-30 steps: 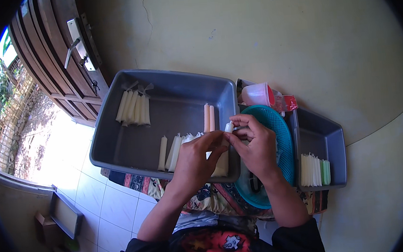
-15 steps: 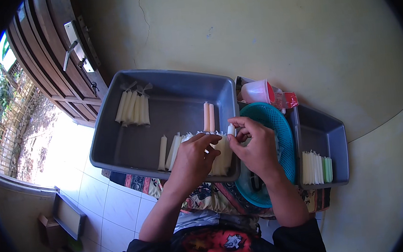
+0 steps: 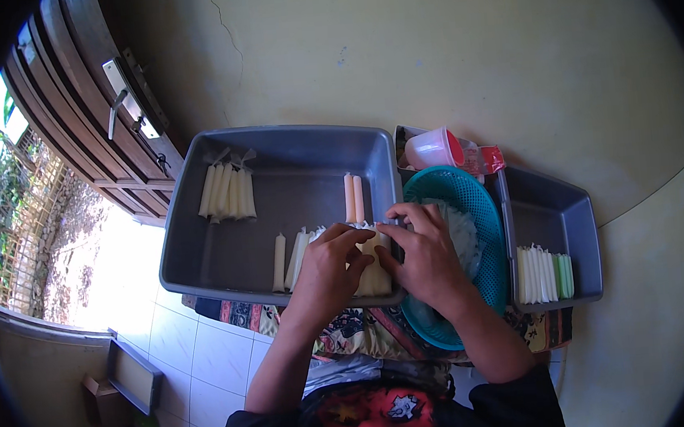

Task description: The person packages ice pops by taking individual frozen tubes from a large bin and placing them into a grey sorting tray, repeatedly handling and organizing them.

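White filled tubes (image 3: 375,273) are lying in a row along the near side of a large grey tub (image 3: 236,250), toward its right-hand corner, beneath the two hands of the person I am watching. The left hand (image 3: 326,267) is bending over the row with its fingers curled; the right hand (image 3: 425,251) is reaching in over the tub's right rim, its fingers near the tube tops. I cannot tell whether either grip is pinching a tube. Two pale orange tubes (image 3: 354,198) are lying just beyond the row, and a bunch of cream tubes (image 3: 228,192) is occupying the far left corner. A turquoise basket (image 3: 490,258) is standing between this tub and a smaller grey tub (image 3: 546,205).
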The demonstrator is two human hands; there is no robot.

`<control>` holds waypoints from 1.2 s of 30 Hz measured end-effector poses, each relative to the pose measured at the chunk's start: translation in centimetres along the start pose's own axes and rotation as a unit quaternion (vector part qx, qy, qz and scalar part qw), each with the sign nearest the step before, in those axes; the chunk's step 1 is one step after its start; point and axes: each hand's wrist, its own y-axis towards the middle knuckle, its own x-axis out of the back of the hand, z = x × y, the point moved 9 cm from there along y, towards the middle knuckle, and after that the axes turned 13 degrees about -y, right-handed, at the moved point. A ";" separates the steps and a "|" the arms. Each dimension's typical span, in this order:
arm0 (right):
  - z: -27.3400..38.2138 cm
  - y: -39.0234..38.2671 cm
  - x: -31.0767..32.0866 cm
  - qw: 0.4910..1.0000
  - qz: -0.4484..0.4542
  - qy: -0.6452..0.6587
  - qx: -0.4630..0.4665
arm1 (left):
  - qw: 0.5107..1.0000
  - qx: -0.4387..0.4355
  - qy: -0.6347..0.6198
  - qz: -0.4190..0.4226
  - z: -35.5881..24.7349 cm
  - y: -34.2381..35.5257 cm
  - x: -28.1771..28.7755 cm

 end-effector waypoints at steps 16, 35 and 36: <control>2.5 2.5 3.2 0.993 -0.056 0.095 0.045 | 0.998 -0.027 0.033 -0.054 -0.4 0.0 2.9; 12.4 22.0 -23.5 0.991 0.065 0.090 0.079 | 0.889 0.156 0.423 -0.084 13.0 5.4 22.9; 12.0 21.8 -23.9 0.990 0.040 0.098 0.090 | 0.899 0.151 0.403 -0.080 13.4 5.8 22.6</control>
